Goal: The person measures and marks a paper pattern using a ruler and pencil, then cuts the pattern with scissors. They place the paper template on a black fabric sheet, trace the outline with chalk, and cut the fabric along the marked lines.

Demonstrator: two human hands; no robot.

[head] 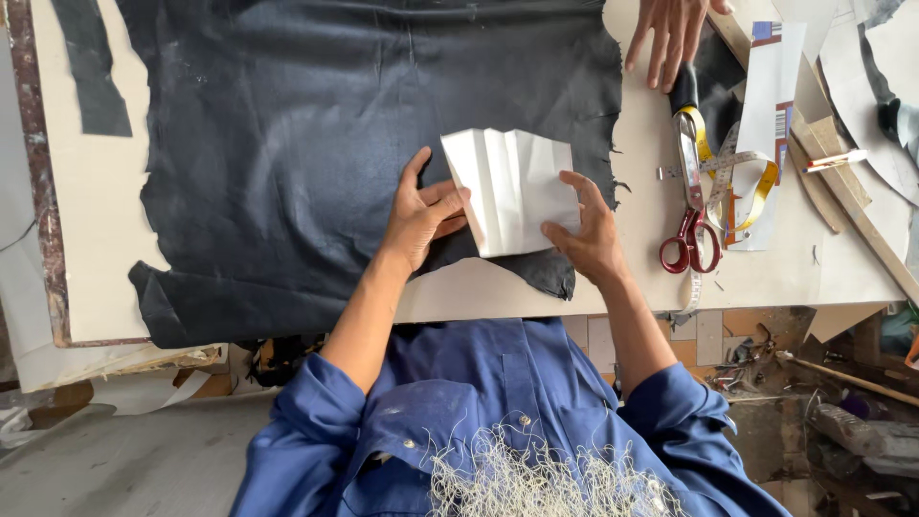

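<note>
Worktable [842,273], dark leather [316,144]: white pattern [514,187] between left hand [421,215] and right hand [584,235].

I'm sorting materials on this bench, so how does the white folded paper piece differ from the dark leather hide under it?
The white paper piece is pale, small and straight-edged, with sharp fold creases; the dark leather hide is near black, far larger and ragged-edged, with soft wrinkles. The paper lies on top, held by the left hand and right hand; the hide lies beneath, and its lower edge hangs over the table edge. Both lie flat.
</note>
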